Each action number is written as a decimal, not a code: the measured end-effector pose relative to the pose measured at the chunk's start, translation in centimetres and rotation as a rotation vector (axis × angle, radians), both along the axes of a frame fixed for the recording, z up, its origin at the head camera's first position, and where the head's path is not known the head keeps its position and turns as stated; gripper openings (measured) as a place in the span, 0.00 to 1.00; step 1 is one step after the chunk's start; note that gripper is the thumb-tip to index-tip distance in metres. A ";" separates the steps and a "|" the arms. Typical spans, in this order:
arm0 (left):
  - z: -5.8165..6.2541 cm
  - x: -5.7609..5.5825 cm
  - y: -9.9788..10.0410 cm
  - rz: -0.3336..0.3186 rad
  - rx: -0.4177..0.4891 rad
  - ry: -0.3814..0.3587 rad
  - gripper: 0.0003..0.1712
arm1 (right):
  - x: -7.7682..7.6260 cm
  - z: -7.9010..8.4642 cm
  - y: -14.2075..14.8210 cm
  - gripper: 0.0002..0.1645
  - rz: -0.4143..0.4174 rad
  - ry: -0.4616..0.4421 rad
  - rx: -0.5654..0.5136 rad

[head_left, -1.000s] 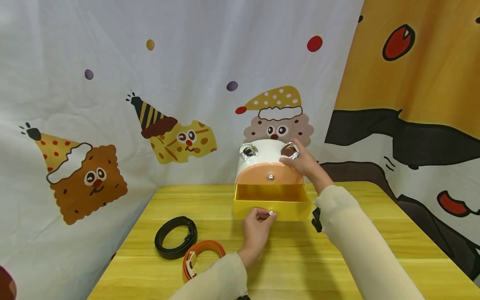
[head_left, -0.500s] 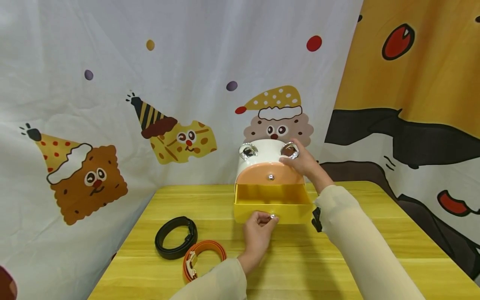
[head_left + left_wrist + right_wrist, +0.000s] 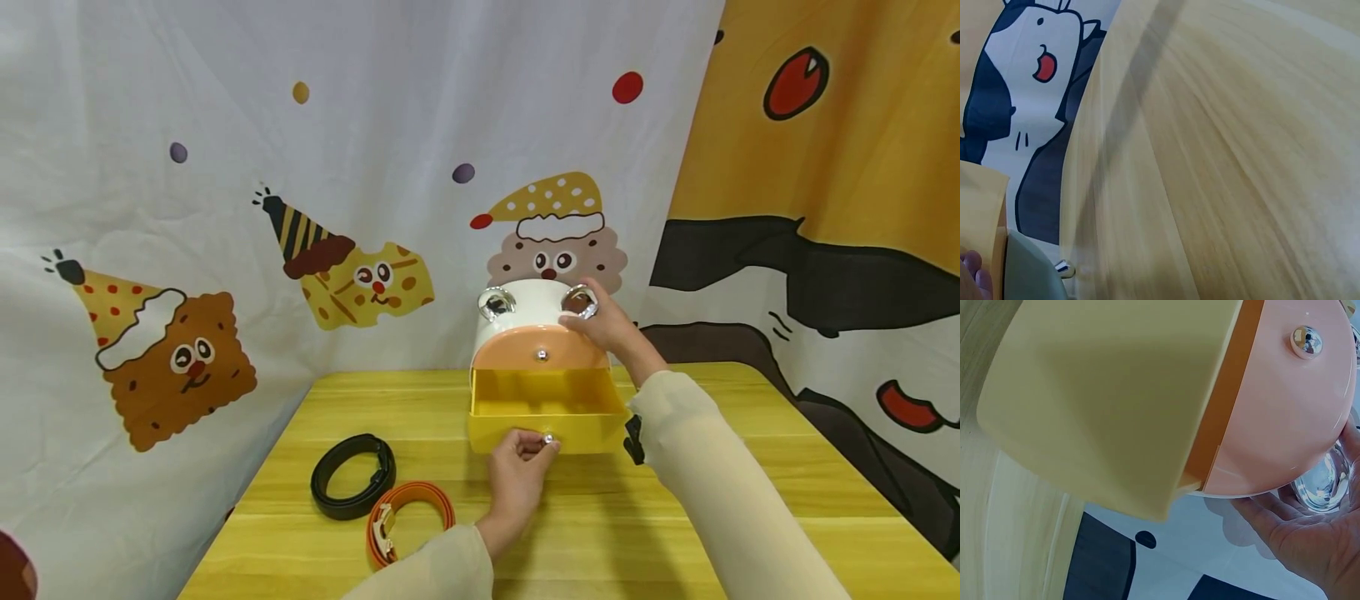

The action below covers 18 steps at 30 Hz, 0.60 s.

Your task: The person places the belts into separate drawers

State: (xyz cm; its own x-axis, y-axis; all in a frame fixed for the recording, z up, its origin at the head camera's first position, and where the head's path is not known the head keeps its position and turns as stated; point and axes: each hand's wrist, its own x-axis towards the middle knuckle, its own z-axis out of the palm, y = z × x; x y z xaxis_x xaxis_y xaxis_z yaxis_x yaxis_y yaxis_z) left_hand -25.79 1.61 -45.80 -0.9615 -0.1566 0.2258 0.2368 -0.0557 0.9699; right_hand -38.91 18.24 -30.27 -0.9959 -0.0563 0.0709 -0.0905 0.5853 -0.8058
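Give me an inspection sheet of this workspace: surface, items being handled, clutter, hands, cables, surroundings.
Surface: yellowish wood-grain table with rounded far corners; shadows fall across it.
Handled items: glossy white, round-topped box; its peach, arched upper front is closed, its yellow, open-topped drawer stands open below.
Clutter: coiled black belt and coiled orange belt with a gold-toned buckle, both on the table, left of the box.
Left hand: pinches the drawer's small, shiny silver knob.
Right hand: grips the box at its shiny silver, round eye.
Cables: nothing seen.
Surroundings: white and orange fabric backdrop printed with cartoon figures.
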 end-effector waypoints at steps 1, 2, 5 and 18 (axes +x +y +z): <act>0.0 0.1 0.0 0.001 -0.001 0.002 0.11 | 0.0 0.0 0.0 0.50 0.000 0.000 -0.003; 0.0 0.1 0.0 0.001 -0.003 0.002 0.11 | 0.0 0.0 0.0 0.50 0.000 -0.001 -0.006; -0.1 0.2 -0.1 -0.006 0.000 0.013 0.12 | -0.1 -0.1 0.0 0.50 0.000 -0.001 -0.010; 0.0 0.7 -0.2 -0.021 -0.003 0.011 0.12 | 0.0 -0.1 0.1 0.51 0.002 -0.002 0.007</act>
